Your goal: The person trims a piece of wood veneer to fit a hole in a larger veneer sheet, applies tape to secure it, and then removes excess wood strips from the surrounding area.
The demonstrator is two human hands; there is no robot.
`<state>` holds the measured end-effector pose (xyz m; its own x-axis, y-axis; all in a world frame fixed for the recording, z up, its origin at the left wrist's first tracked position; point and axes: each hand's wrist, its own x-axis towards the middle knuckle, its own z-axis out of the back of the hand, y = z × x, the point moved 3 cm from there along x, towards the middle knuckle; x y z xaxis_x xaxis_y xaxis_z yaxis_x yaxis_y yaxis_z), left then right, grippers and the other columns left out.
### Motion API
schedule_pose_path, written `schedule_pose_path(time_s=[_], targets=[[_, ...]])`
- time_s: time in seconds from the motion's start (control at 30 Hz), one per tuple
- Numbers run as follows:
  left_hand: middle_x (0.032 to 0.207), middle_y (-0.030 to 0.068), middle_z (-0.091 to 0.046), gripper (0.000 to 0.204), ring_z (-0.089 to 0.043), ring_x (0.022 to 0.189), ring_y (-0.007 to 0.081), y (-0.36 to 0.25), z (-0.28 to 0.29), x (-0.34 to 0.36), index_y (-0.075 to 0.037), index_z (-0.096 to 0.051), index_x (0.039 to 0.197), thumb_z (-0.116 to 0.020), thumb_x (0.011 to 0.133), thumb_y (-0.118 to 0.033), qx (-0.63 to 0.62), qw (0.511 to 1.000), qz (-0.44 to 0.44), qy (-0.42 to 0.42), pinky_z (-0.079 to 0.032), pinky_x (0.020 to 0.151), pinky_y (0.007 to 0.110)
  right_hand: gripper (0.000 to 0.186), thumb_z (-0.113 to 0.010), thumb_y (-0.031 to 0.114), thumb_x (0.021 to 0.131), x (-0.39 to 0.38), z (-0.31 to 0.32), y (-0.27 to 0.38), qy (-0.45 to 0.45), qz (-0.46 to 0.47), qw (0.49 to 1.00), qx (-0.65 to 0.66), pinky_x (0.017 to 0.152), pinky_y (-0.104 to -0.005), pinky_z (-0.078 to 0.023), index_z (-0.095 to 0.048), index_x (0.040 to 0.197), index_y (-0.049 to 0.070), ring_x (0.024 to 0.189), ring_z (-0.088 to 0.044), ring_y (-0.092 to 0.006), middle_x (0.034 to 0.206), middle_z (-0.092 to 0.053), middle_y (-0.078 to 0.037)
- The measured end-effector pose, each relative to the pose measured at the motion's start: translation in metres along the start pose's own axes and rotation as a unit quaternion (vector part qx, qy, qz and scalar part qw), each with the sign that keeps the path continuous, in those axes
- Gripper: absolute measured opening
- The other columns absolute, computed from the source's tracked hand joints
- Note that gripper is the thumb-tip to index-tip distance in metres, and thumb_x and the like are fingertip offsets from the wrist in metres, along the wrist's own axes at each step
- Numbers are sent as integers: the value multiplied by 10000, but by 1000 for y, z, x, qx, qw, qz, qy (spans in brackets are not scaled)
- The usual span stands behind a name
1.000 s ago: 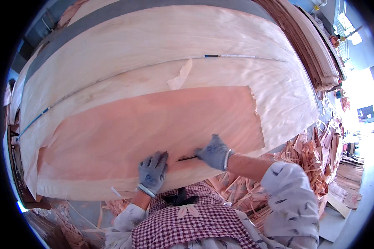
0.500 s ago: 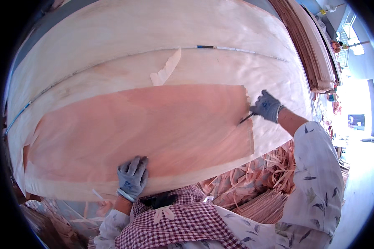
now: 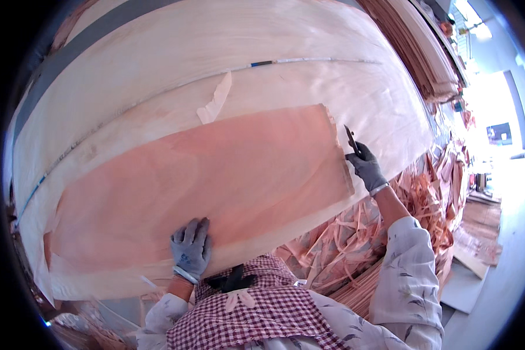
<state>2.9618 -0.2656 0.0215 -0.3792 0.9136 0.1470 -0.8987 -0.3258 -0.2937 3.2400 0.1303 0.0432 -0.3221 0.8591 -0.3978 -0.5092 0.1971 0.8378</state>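
A thin pinkish wood veneer sheet lies on a larger pale veneer sheet. Gloved in grey, my left hand rests flat on the pink sheet near its front edge, fingers stretched out. My right hand, also gloved, is closed round a dark knife just beyond the pink sheet's ragged right end. The blade points away from me and appears clear of the pink sheet. Farther back, a torn pale veneer strip touches or nearly touches the pink sheet's far edge.
A thin rod with blue and white sections runs across the pale sheet. Stacked veneer sheets stand at the back right. Loose veneer scraps are heaped below the front right edge, beside more piled sheets.
My right hand has drawn back from the pink sheet's right end, and the knife now points away from me instead of touching the sheet. My left hand stays on the sheet; the view has shifted.
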Motion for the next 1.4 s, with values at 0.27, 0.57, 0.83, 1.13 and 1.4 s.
schedule_pose_path(time_s=[0.27,0.57,0.83,1.13,1.4], targets=[[1182,77,-511,465,-477,1029,283,1,2,-8,-100,-559,1192,-620,763,-270,-52,998,-31,-9,-365,854,438,216,-696,198,788,-118,16,-26,93,-136,984,-70,464,-199,-326,-632,919,38,544,-416,-43,651,-512,46],[1107,58,-557,265,-496,1039,281,11,45,-71,-96,-565,839,-674,628,-213,-113,980,-115,-120,-356,850,478,341,-642,63,765,-249,63,-56,-19,-11,986,-164,645,-212,-439,-597,1098,6,770,-544,-82,885,-611,-16],[901,107,-604,153,-582,844,312,101,116,-219,-55,-575,883,-601,745,-115,-157,975,94,130,-453,724,422,310,-541,132,903,-359,-177,-21,435,-91,893,-64,625,-166,-414,-556,1210,91,776,-513,-21,1105,-607,11],[1047,207,-571,268,-531,1023,342,294,163,-587,2,-575,1062,-483,811,16,224,801,530,166,-417,881,410,406,-591,250,893,-390,-203,-81,612,-123,779,-69,862,-261,-428,-540,1226,24,925,-530,-93,1083,-622,-38],[1152,179,-535,357,-476,1076,367,185,164,-354,-5,-546,1137,-513,781,-26,98,947,302,-55,-358,946,421,345,-629,222,868,-364,-151,-81,574,-136,802,-96,778,-248,-458,-586,1144,20,864,-536,-74,942,-639,-13]])
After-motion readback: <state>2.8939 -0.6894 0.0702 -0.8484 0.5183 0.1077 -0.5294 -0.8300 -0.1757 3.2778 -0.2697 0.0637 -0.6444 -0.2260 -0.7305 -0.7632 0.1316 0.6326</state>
